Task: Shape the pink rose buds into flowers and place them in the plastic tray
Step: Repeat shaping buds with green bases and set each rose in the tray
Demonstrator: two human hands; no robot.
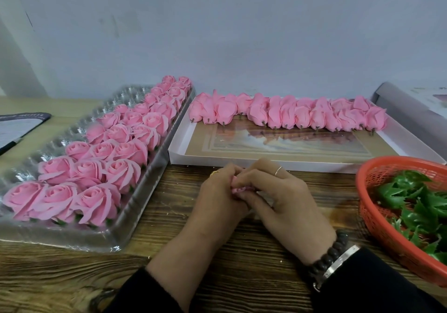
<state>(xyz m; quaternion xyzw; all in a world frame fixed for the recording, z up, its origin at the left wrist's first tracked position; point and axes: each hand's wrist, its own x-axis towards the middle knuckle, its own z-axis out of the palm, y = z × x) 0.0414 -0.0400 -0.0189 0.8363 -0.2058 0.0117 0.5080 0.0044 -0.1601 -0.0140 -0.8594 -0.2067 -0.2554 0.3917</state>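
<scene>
My left hand (215, 199) and my right hand (283, 199) meet over the wooden table, fingers curled round one pink rose bud (238, 188); only a sliver of pink shows between them. On the left lies the clear plastic tray (125, 230), holding several shaped pink roses (96, 167) in rows. Behind my hands a white cardboard box lid (242, 160) holds a row of unshaped pink rose buds (287, 114) with short stems, along its far side.
A red mesh basket (377, 216) of green plastic leaf calyxes (416, 204) stands at the right edge. A dark-edged paper or booklet (19, 126) lies at the far left. A grey wall closes the back; a grey box (406, 109) sits at back right.
</scene>
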